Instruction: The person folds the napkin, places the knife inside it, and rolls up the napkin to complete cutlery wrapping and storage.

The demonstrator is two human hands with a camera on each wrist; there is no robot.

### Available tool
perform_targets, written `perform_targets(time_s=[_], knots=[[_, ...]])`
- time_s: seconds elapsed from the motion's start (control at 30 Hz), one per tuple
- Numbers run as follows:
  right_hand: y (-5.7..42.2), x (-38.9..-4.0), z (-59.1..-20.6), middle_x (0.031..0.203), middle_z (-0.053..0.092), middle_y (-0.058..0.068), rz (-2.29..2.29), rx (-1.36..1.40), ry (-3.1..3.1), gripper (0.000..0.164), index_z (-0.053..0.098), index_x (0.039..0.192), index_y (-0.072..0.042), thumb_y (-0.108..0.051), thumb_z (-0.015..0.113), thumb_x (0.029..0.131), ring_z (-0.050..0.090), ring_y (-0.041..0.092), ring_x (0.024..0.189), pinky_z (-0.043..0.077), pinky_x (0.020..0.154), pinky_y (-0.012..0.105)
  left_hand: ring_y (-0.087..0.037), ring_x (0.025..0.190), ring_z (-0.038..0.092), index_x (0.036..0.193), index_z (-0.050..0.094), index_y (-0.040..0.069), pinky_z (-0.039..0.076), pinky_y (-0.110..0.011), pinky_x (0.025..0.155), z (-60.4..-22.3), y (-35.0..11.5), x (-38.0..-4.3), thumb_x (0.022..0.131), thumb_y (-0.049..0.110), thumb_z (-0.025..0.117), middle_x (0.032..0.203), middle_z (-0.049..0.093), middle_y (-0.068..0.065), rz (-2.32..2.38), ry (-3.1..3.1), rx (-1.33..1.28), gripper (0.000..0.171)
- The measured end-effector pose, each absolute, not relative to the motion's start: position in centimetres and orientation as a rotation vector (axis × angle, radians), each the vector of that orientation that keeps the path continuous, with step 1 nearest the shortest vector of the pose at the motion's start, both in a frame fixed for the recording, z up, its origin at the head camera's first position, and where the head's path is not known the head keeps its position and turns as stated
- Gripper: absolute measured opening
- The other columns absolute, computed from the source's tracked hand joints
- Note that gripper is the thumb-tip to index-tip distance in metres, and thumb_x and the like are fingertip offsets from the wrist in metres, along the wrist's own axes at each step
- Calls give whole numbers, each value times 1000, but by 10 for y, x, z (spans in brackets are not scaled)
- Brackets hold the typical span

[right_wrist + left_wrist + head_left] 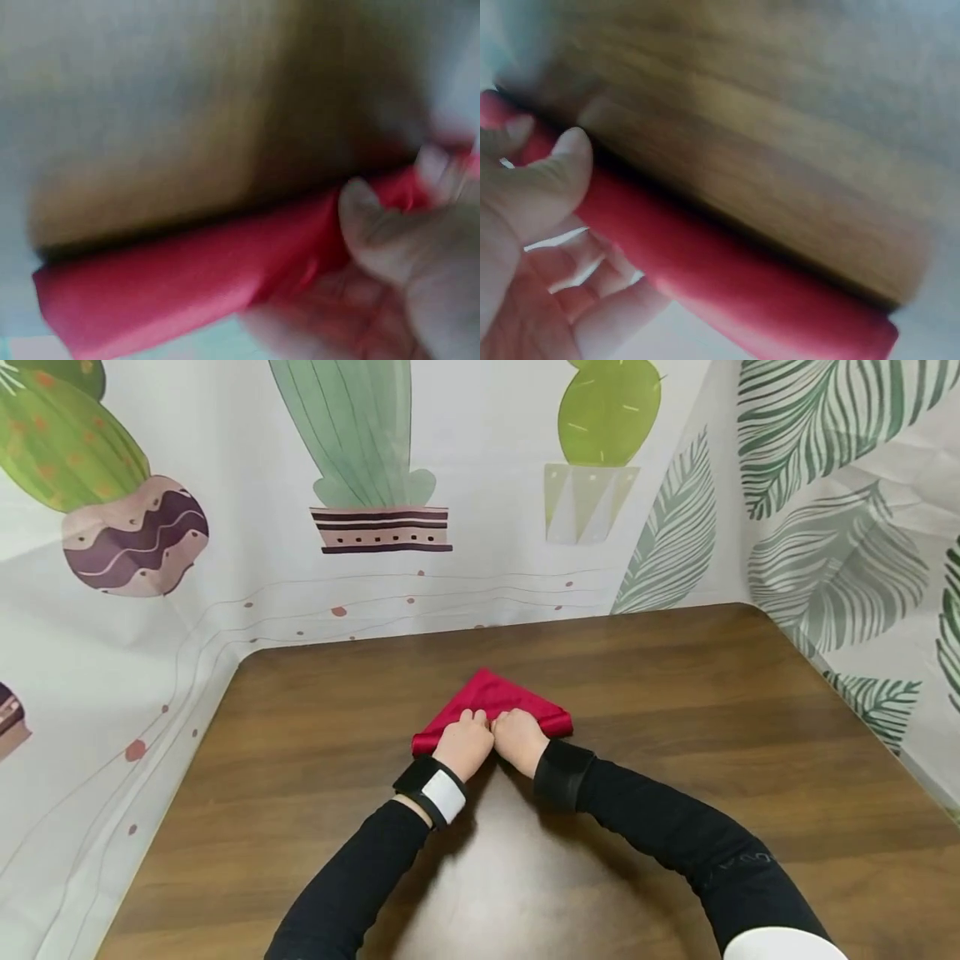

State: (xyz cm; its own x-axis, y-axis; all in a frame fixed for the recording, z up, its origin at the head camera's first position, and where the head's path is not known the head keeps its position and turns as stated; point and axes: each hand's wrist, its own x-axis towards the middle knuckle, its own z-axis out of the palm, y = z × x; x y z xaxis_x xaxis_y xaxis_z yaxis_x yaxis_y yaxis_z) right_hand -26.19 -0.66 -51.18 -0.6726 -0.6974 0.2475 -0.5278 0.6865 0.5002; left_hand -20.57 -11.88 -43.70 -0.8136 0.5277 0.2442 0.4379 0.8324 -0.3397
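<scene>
A red satiny cloth (pixel 491 693) lies on the wooden table, its far part a triangle pointing away and its near edge a thick roll. Near the middle of that roll my left hand (pixel 465 745) grips the cloth. In the left wrist view its thumb lies on top of the red roll (pixel 727 270), with the other fingers on the far side. Close beside it, my right hand (pixel 519 739) holds the roll too. The right wrist view, somewhat blurred, shows the thumb pressed against the rolled cloth (pixel 172 281) and curled fingers behind.
Around the cloth spreads the brown wooden table (pixel 315 860), with rounded far corners. Behind and beside it hangs a white sheet (pixel 495 460) printed with cacti and leaves. A white rounded object (pixel 780 943) shows at the bottom right edge, over the right sleeve.
</scene>
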Motion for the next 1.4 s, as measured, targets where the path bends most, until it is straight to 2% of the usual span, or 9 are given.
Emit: perform_targets(time_s=[0.13,0.33,0.47,0.63,0.87,0.97,1.1,1.27,1.4], knots=[[-10,-239,-480,73,57,12,-705,899,-2441,20,59,82,-2,-3,40,87,56,28,59,48,47,33,-22,70,49,80,68,6,48,-31,45,-435,-118,-206,82,7,59,76,49,-9,389,-2749,-703,9],[-6,-320,-577,59,52,5,-376,1109,-2480,27,55,66,-13,-14,41,88,52,23,54,45,49,35,-19,65,47,71,66,6,45,-26,40,-434,-114,-199,78,5,60,72,48,-8,416,-2614,-694,10],[1,-323,-584,63,55,4,-344,1105,-2538,30,58,70,-15,-19,38,92,55,22,60,48,53,34,-20,66,50,74,68,8,47,-28,47,-433,-114,-208,80,6,60,71,51,-8,436,-2664,-767,11],[3,-307,-568,65,52,5,-295,1061,-2379,33,55,70,-11,-13,30,92,51,23,57,46,46,33,-22,67,54,83,69,9,49,-33,53,-426,-115,-217,81,8,60,73,57,-10,407,-2811,-774,9],[7,-276,-482,54,51,0,-316,1237,-2620,20,56,64,-14,-21,60,82,53,18,52,45,49,29,-23,65,57,79,67,11,49,-35,52,-418,-115,-219,81,10,61,70,60,-8,303,-2881,-800,6],[5,-245,-454,59,53,6,-412,1103,-2562,18,57,66,-9,-13,56,83,53,21,55,47,48,30,-22,66,59,70,65,13,49,-36,55,-417,-116,-224,79,12,63,69,62,-5,237,-2906,-809,10],[2,-267,-501,60,50,6,-427,1023,-2389,29,54,63,-10,-9,40,89,49,22,54,44,42,31,-21,65,59,69,64,13,49,-36,55,-416,-119,-226,79,11,63,68,62,-4,247,-2853,-819,11],[3,-338,-574,54,50,-4,-299,1262,-2508,24,53,61,-22,-29,53,84,50,19,50,43,45,36,-19,55,56,68,65,12,47,-31,46,-421,-120,-215,78,8,62,62,56,-6,368,-2659,-876,11],[4,-317,-553,53,48,-2,-342,1211,-2520,22,52,62,-20,-29,56,81,49,19,48,42,42,34,-19,56,56,68,66,13,47,-32,46,-423,-119,-213,80,10,61,63,57,-5,356,-2677,-867,13]])
